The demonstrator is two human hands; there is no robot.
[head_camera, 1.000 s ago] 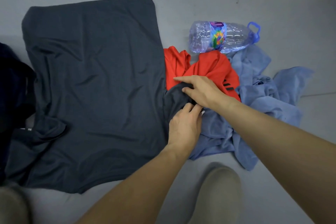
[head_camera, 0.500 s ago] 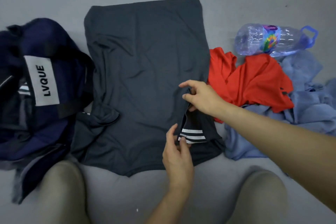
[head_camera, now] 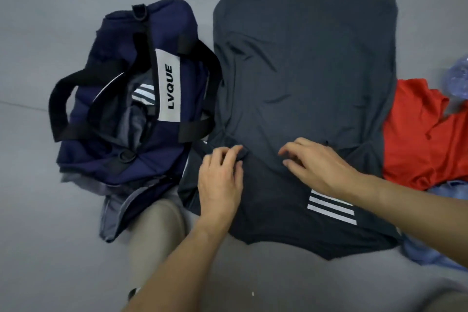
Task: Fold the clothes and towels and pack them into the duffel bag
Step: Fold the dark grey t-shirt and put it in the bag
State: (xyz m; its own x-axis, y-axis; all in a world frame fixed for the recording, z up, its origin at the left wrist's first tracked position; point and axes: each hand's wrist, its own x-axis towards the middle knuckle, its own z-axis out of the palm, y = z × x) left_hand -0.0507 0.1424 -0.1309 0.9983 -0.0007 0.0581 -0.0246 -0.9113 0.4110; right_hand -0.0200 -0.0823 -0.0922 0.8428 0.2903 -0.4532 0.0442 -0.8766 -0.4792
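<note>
Bag label: "LVQUE" in black capitals on a white rectangular patch point(head_camera: 167, 85), sewn to the navy duffel bag point(head_camera: 101, 159) (letters run sideways along the patch).
Other text: none legible on the dark shirt point(head_camera: 304, 71) or elsewhere.

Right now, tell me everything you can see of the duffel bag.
The duffel bag is navy fabric with black webbing handles, lying on the grey floor left of the dark grey T-shirt. A white label reads LVQUE. Its top gapes open, showing grey lining and a dark garment with white stripes inside. A black ring sits at its far end. Its right edge meets the shirt; the near end lies against the person's knee. Neither hand touches it.
</note>
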